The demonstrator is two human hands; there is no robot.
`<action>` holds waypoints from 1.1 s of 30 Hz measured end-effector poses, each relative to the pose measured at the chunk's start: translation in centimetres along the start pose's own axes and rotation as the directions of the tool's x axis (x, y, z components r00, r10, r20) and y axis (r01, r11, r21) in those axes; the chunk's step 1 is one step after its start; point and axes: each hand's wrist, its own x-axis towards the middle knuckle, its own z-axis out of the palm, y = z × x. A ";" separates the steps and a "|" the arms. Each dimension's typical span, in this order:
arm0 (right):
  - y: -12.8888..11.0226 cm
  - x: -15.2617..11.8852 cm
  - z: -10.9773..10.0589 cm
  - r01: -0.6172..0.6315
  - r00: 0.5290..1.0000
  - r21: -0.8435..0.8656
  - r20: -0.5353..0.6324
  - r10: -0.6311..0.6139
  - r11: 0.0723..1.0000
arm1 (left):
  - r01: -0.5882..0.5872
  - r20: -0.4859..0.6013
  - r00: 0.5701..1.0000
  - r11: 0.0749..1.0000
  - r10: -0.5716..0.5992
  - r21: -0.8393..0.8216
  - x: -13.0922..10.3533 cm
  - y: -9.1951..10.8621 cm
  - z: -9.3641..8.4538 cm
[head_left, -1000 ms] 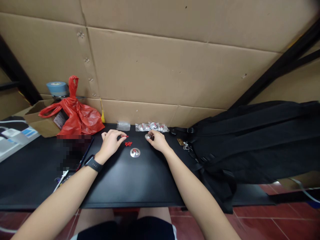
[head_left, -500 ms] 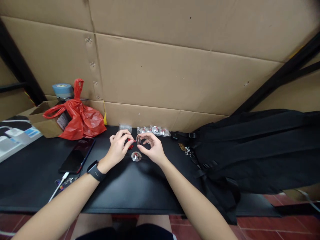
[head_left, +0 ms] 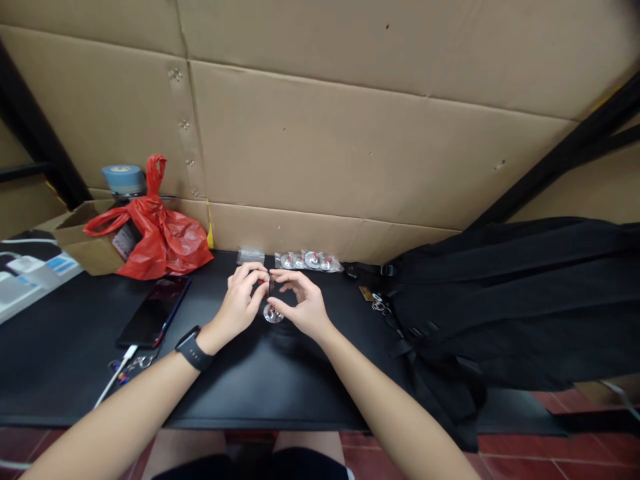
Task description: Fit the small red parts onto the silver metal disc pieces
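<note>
My right hand (head_left: 305, 307) grips a finger cymbal (head_left: 271, 287) by its rim, turned nearly edge-on, with thumb below and fingers above. My left hand (head_left: 243, 300) pinches a bit of red cord (head_left: 261, 282) right beside that cymbal; whether the cord passes through it I cannot tell. A second finger cymbal (head_left: 273, 313), silver with a red cord at its dome, lies on the black table just below my fingertips. Behind my hands, several more cymbals (head_left: 313, 259) sit in clear plastic wrapping. Close to them is a clear plastic bag (head_left: 251, 256).
A phone (head_left: 154, 312) on a white cable lies left, near a red plastic bag (head_left: 167, 240), a cardboard box (head_left: 87, 247) and a power strip (head_left: 37, 287). A black backpack (head_left: 520, 300) covers the right side. A cardboard wall (head_left: 320, 147) stands behind the black table (head_left: 270, 393).
My hands have come together. The cymbal in my right hand has moved left to meet the red cord in my left fingers and now appears more edge-on.
</note>
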 end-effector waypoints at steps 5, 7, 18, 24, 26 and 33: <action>-0.2 -0.1 0.3 -0.048 0.997 0.103 -0.049 0.053 0.994 | 0.004 -0.031 0.999 0.994 -0.007 -0.106 0.0 0.1 0.2; -0.2 -0.1 0.4 -0.057 0.997 0.115 -0.048 0.063 0.992 | -0.013 -0.038 0.999 0.984 0.006 -0.177 0.0 0.1 0.3; -0.2 -0.1 0.4 -0.076 0.996 0.075 -0.037 0.079 0.994 | -0.050 -0.075 0.996 0.999 0.050 0.003 -0.1 0.2 0.1; -0.1 -0.1 0.6 -0.148 0.987 0.140 -0.047 0.156 0.979 | -0.101 -0.102 0.988 0.985 0.116 0.141 -0.2 0.0 -0.1; 0.0 -0.1 0.6 -0.182 0.980 0.178 -0.046 0.193 0.967 | -0.123 -0.094 0.986 0.976 0.141 0.179 -0.1 -0.1 -0.2; 0.3 0.1 0.2 -0.264 0.958 0.221 -0.055 0.282 0.939 | -0.145 -0.047 0.986 0.958 0.161 0.247 0.0 -0.4 -0.3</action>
